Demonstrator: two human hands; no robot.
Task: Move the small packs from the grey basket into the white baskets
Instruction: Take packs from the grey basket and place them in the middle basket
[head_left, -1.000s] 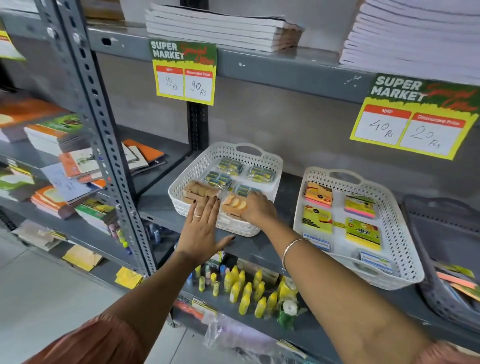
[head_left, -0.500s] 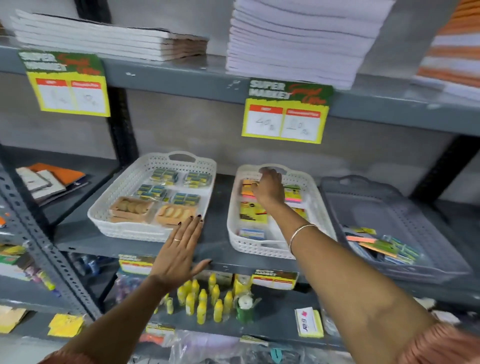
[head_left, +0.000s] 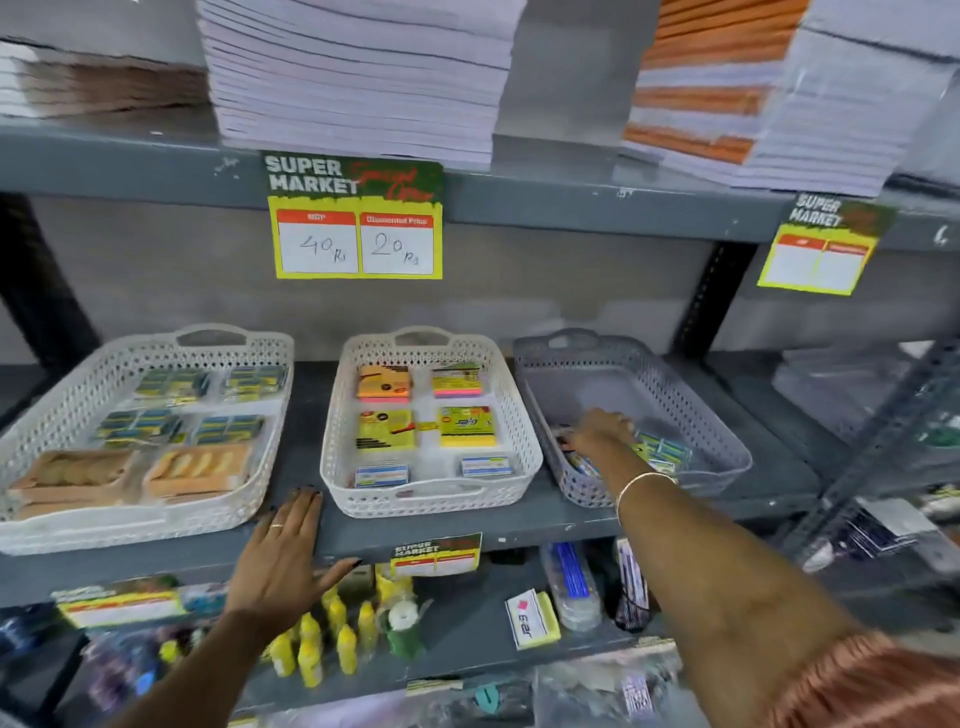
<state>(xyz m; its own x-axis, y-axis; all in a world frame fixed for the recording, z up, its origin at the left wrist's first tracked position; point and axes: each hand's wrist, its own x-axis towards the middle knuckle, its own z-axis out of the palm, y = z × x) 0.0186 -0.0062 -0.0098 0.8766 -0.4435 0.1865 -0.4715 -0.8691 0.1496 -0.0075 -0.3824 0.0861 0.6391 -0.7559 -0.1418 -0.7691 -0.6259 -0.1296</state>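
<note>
Nearest, the left hand (head_left: 283, 558) lies flat with fingers spread on the grey metal shelf edge (head_left: 519, 525), likely as a brace, just in front of the middle white perforated plastic basket (head_left: 519, 441) (already holding sorted packs). To that basket's right, the right hand (head_left: 597, 431) reaches into the grey perforated plastic basket (head_left: 675, 384), fingers curled over the remaining small colourful packs (head_left: 662, 449); whether they grip one cannot be told.

A grey metal shelf (head_left: 519, 525) carries two white baskets (head_left: 156, 514) (head_left: 431, 501) and a grey basket (head_left: 691, 395), side by side.
</note>
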